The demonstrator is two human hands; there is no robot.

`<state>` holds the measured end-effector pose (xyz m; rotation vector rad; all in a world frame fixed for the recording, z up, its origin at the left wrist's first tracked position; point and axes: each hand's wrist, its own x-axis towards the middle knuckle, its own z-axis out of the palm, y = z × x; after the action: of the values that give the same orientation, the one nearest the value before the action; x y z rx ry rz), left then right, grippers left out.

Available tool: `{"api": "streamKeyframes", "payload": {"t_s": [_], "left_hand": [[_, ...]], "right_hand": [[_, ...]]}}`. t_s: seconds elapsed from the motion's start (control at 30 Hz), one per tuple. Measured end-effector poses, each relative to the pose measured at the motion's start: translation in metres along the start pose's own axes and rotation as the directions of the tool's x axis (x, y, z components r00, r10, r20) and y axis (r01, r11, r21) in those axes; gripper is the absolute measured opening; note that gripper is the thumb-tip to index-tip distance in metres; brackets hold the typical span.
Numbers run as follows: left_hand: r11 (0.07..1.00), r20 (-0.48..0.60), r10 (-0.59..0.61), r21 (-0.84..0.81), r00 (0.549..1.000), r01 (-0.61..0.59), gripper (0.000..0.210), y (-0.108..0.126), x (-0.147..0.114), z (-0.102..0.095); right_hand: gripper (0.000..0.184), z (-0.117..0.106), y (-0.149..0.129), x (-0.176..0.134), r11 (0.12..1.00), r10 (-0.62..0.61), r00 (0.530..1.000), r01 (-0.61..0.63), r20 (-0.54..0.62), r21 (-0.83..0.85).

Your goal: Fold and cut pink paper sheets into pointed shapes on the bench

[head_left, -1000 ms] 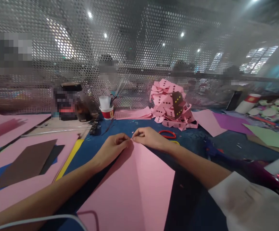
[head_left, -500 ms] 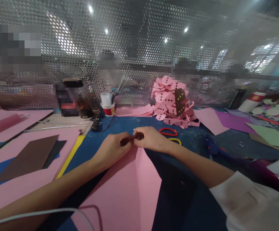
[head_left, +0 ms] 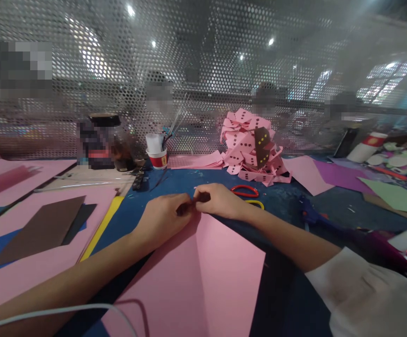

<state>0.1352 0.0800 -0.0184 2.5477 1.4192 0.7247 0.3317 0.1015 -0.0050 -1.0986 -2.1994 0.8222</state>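
A large sheet of pink paper (head_left: 189, 276) lies in front of me on the blue tabletop, with a crease running down it and its right part angled up. At its far end my left hand (head_left: 166, 213) is closed, thumb and fingers pinching the edge. Right beside it my right hand (head_left: 217, 199) pinches the same edge, the fingertips of both hands almost touching. The exact grip is partly hidden by the fingers. Just beyond my right wrist lie scissors, one red handle (head_left: 244, 191) and one yellow handle (head_left: 255, 204) showing.
A pink paper construction with dark squares (head_left: 247, 145) stands at the back. Left of it are flat pink strips (head_left: 196, 161) and a paper cup with tools (head_left: 157, 158). Brown card (head_left: 42, 229) lies at left, a blue glue gun (head_left: 307, 213) at right. A white cable (head_left: 66, 309) crosses the front.
The right part of the pink sheet has opened out to the right, showing more of its face. Both hands stay pinched at nearly the same spot.
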Motion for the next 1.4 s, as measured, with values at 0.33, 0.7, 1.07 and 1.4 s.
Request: {"api": "streamKeyframes", "payload": {"t_s": [0.33,0.7,1.07,1.4], "left_hand": [[0.994,-0.048,0.053,0.102,0.997,-0.048,0.013,0.0021,-0.0026,0.0018],[0.993,-0.029,-0.084,-0.085,0.996,0.081,0.012,-0.0003,0.0014,0.0010],[0.971,0.012,-0.118,-0.209,0.993,0.118,0.013,-0.0026,0.0027,0.0025],[0.973,0.013,-0.116,-0.198,0.993,0.116,0.013,-0.0003,0.0017,0.0034]], "right_hand": [[0.013,0.0009,0.0064,0.0028,0.988,0.000,0.999,-0.008,0.054,0.152],[0.012,0.0069,0.0085,0.0065,0.977,0.127,0.992,-0.127,0.008,0.169],[0.014,0.0069,0.0089,0.0040,0.985,0.110,0.994,-0.112,0.022,0.135],[0.008,0.0084,0.0081,0.0030,0.983,0.079,0.997,-0.080,0.009,0.163]]}}
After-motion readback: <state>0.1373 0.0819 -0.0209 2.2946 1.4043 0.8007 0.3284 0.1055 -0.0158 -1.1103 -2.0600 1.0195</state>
